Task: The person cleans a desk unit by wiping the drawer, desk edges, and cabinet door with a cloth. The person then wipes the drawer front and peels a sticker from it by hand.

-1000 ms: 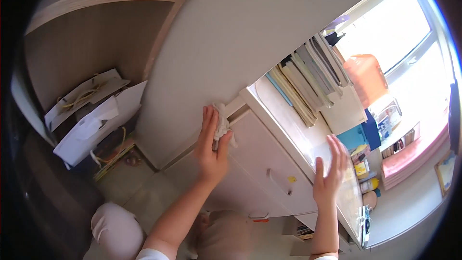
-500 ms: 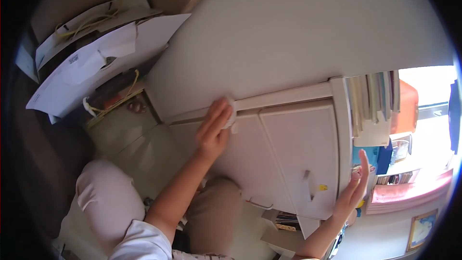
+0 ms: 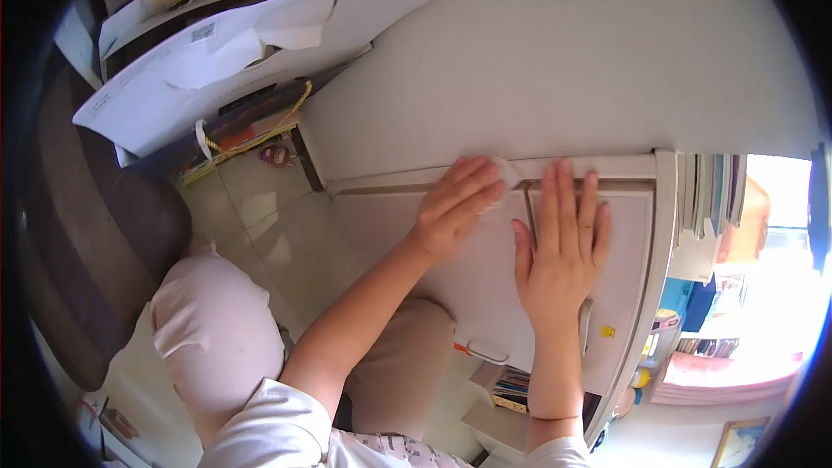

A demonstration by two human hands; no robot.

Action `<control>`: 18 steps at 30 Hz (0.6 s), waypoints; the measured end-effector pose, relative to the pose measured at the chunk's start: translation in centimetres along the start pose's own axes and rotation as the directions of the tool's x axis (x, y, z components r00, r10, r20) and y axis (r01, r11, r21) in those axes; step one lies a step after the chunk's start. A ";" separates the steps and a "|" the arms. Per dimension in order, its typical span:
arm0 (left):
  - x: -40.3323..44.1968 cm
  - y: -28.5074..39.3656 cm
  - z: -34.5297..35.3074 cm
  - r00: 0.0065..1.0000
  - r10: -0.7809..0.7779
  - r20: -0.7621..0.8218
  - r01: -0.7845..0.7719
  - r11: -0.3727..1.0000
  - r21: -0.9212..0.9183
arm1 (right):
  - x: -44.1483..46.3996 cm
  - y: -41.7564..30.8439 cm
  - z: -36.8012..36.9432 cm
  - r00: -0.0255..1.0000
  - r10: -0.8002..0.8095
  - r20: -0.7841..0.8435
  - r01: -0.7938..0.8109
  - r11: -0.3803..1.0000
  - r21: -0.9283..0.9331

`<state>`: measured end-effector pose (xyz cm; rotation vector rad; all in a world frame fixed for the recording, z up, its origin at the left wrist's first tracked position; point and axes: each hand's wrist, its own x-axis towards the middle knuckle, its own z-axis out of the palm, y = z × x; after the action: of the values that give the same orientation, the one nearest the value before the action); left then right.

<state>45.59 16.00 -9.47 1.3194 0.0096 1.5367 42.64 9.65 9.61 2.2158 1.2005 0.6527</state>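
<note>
My left hand (image 3: 459, 206) is closed on a white cloth (image 3: 503, 180), pressed near the edge of the pale cabinet frame (image 3: 416, 178), beside the wall. Much of the cloth is hidden under the fingers and blurred. My right hand (image 3: 563, 247) lies flat with fingers spread on the cabinet door (image 3: 626, 251), over the gap between two doors. A curved handle and a small yellow sticker (image 3: 608, 332) show beside the right wrist.
Paper bags (image 3: 217, 52) with yellow cord handles stand at the upper left, near a small toy (image 3: 277, 156) on the tiled floor (image 3: 269, 217). Books (image 3: 711, 191) and an orange holder (image 3: 745, 221) are at the right. An open shelf (image 3: 511, 388) holds books below.
The view has turned toward the cabinet front. My left hand has moved along the frame with the cloth. My right hand has come over from the right side onto the door.
</note>
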 end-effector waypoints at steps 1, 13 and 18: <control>-1.2 -0.5 -0.6 1.000 -0.009 -0.009 0.009 1.000 0.010 | -0.2 0.0 0.6 0.998 0.044 -0.040 -0.045 0.998 -0.039; 1.5 3.0 1.8 0.987 -0.145 -0.069 0.139 0.986 -0.095 | -0.2 -0.5 2.1 0.997 0.045 -0.062 -0.062 0.945 -0.320; -9.2 -3.8 -4.0 0.943 -0.316 -0.108 0.333 0.912 0.238 | -0.1 -0.8 1.7 0.999 0.045 -0.016 -0.048 0.952 -0.301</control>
<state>43.75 13.67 -19.72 1.3831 0.4622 1.3212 43.23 9.56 7.81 1.9902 0.9816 0.8082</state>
